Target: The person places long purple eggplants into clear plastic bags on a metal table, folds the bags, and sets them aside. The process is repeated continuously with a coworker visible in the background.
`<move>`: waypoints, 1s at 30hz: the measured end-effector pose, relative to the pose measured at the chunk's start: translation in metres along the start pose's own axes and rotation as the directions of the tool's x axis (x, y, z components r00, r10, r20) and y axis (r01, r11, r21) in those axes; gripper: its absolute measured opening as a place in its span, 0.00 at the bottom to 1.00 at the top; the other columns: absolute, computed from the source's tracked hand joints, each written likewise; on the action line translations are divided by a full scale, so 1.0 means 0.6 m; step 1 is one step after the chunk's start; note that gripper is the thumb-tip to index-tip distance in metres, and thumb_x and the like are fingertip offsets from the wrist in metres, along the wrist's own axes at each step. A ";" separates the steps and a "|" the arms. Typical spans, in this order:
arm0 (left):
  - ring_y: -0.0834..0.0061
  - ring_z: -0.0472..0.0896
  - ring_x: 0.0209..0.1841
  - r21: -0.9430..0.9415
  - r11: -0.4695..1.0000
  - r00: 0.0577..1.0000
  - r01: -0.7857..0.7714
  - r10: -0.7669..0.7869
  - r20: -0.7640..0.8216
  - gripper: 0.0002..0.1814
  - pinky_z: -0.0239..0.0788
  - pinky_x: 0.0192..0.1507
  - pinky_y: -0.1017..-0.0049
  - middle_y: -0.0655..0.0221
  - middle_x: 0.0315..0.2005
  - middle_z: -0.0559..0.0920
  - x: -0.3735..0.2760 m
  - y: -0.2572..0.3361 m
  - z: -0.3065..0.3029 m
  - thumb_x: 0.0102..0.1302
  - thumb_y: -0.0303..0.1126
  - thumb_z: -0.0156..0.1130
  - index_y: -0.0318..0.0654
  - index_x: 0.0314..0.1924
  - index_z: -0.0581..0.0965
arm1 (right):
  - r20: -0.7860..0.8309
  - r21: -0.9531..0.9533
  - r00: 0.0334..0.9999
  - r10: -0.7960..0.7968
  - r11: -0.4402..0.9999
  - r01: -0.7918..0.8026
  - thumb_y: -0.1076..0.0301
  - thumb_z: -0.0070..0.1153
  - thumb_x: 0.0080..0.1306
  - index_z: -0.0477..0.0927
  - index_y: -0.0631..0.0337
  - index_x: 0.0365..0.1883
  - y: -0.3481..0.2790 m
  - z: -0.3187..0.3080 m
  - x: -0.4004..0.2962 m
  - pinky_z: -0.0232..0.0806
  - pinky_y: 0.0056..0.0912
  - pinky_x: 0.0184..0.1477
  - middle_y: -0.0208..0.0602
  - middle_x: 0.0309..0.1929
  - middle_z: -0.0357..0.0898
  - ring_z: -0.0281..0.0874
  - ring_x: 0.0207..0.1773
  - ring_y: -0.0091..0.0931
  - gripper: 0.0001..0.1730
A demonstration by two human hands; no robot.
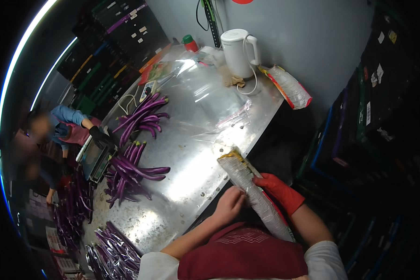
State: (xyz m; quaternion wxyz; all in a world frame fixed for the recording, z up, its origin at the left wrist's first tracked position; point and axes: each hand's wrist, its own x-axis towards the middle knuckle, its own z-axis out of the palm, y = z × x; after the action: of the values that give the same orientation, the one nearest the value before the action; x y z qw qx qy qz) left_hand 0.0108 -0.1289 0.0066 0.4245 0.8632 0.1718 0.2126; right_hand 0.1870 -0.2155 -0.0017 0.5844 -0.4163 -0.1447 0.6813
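Note:
A long bundle (253, 196) in whitish, wrinkled plastic slants from the steel table's edge down to my maroon apron. It has a yellow end and a red and green edge. My right hand (280, 190), in a red rubber glove, grips its right side. Bare and curled, my left hand (230, 204) is against the bundle's left side; its fingertips are hidden. Left of my hands, loose purple eggplants (136, 171) lie in a pile on the steel table (185, 210). Another bunch of eggplants (141, 115) rests farther back. Eggplants in clear plastic (113, 252) are at the near left.
At the left, a person in dark gloves (101, 137) reaches over a weighing scale (101, 157). A white electric kettle (238, 52) with a cord stands by the wall. A similar wrapped bundle (288, 85) overhangs the table corner. Stacked dark crates (357, 133) rise at right.

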 end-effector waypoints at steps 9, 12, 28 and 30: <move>0.82 0.72 0.25 -0.361 0.804 0.880 0.473 -0.405 0.250 0.10 0.64 0.28 0.80 0.71 0.21 0.73 -0.023 -0.045 0.253 0.59 0.30 0.60 0.34 0.36 0.69 | -0.483 -0.009 0.846 0.225 0.965 -0.262 0.43 0.43 0.64 0.72 0.65 0.47 0.071 -0.107 -0.159 0.70 0.24 0.37 0.39 0.35 0.78 0.77 0.30 0.25 0.31; 0.77 0.75 0.23 -0.370 0.657 0.753 0.656 -0.545 0.368 0.15 0.68 0.26 0.76 0.67 0.18 0.75 -0.067 -0.063 0.307 0.57 0.27 0.59 0.35 0.43 0.66 | -0.378 0.284 0.857 0.350 0.925 -0.252 0.44 0.38 0.67 0.72 0.62 0.48 0.179 -0.182 -0.161 0.71 0.25 0.38 0.38 0.39 0.77 0.76 0.36 0.25 0.29; 0.81 0.75 0.26 -0.537 0.174 0.465 0.826 -0.749 0.472 0.11 0.68 0.27 0.80 0.68 0.24 0.77 -0.182 -0.144 0.254 0.58 0.31 0.62 0.35 0.31 0.69 | -0.333 -0.261 0.771 0.544 0.732 -0.629 0.52 0.50 0.61 0.80 0.61 0.30 0.269 -0.234 -0.118 0.64 0.29 0.22 0.32 0.22 0.76 0.72 0.23 0.23 0.19; 0.83 0.75 0.25 -0.606 0.225 0.557 0.763 -0.704 0.440 0.09 0.68 0.26 0.81 0.69 0.24 0.77 -0.149 -0.106 0.177 0.61 0.31 0.59 0.35 0.32 0.69 | -0.252 -0.358 0.879 0.405 0.805 -0.474 0.51 0.49 0.62 0.77 0.61 0.27 0.190 -0.186 -0.129 0.63 0.26 0.21 0.32 0.20 0.73 0.70 0.20 0.23 0.20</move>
State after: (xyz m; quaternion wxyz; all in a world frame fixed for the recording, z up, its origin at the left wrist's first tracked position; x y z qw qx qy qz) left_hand -0.0181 -0.2046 -0.1230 0.7909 0.4284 0.4370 0.0062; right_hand 0.1898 -0.3499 -0.1169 0.3197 -0.6057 -0.1348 0.7161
